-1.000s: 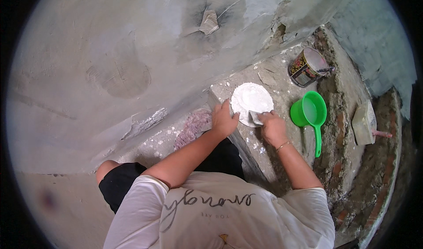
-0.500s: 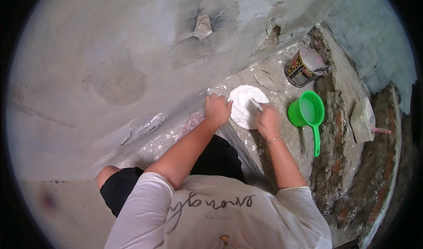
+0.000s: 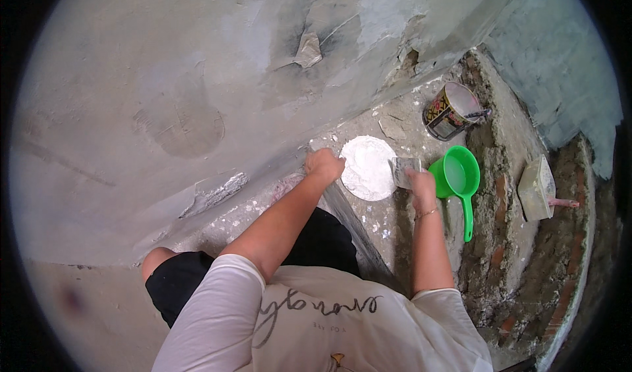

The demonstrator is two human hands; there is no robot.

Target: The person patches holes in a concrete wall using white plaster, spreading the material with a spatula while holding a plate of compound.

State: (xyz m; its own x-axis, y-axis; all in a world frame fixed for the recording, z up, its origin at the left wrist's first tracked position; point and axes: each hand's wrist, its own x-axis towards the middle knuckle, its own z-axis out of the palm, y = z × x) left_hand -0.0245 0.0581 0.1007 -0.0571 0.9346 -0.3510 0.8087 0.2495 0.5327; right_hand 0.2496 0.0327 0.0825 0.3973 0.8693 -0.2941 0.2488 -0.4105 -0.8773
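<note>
A round container filled with white paste or powder sits on the rough ledge before me. At its left rim, my left hand is closed, its fingers curled at the edge; the palm hides just how they grip. My right hand is closed around a putty knife, whose flat grey blade is at the container's right edge. The handle is mostly hidden in my fingers. Just right of that hand stands a green dipper holding whitish liquid, its handle pointing toward me.
A patterned paint can with a dark tool across its top stands farther back. A pale tub with a pinkish handle sticking out sits at the right, on broken brickwork. A patched grey wall rises along the left and far side.
My right hand has moved right, bringing the putty knife from the white material to the container's right edge, with its blade now showing flat. My left hand stays at the rim.
</note>
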